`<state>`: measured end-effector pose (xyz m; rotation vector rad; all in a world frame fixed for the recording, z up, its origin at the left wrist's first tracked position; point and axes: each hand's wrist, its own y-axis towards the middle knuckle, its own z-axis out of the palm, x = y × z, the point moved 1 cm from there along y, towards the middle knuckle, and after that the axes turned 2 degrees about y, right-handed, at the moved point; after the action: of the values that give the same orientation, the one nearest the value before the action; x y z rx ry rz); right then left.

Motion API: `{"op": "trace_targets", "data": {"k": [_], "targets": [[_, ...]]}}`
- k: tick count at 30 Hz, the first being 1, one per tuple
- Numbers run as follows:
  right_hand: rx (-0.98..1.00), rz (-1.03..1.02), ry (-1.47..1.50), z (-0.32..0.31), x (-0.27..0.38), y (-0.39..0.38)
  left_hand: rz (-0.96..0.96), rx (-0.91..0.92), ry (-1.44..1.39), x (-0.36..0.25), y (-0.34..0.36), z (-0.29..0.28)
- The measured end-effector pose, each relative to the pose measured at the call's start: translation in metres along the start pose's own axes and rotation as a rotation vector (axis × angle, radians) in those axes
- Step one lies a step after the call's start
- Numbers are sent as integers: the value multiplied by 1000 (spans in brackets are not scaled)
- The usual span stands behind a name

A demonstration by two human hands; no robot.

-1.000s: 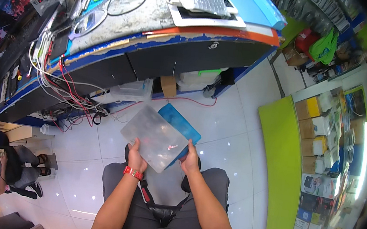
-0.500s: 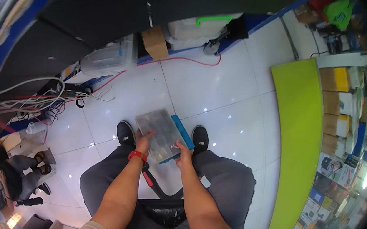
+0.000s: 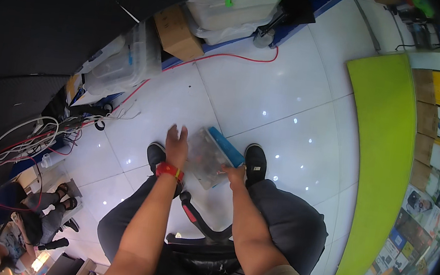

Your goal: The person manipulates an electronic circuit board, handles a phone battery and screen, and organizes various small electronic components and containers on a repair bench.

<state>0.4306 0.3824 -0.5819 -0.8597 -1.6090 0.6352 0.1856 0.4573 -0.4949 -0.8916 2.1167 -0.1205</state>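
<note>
My left hand (image 3: 177, 144), with a red band at the wrist, is raised just left of a translucent plastic case (image 3: 201, 163), fingers slightly apart and holding nothing. My right hand (image 3: 233, 174) grips the lower right of that case and a blue case (image 3: 227, 146) stacked beneath it, both held low between my shoes over the tiled floor. The case contents are too blurred to make out.
A dark counter (image 3: 53, 18) has a cardboard box (image 3: 175, 33), clear bins (image 3: 131, 58), a red cable (image 3: 241, 56) and tangled cables (image 3: 27, 141) below. A seated person (image 3: 24, 212) is lower left; a green panel (image 3: 379, 157) and boxed-goods display (image 3: 428, 141) stand right.
My left hand has let go of the cases and moved left and up. The cases are lower toward the floor, held by my right hand, and the view has tilted away from the countertop.
</note>
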Motion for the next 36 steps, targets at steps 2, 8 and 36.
{"op": "trace_targets", "data": {"k": [2, 8, 36], "targets": [[-222, 100, -284, -5, 31, -4, 62, 4, -125, -71, 16, -15], [-447, -718, -108, 8, 283, 5, 238, 60, -520, -229, 71, -113], [140, -460, 84, -108, 517, -47, 257, 214, -1306, -303, 92, -106]]}}
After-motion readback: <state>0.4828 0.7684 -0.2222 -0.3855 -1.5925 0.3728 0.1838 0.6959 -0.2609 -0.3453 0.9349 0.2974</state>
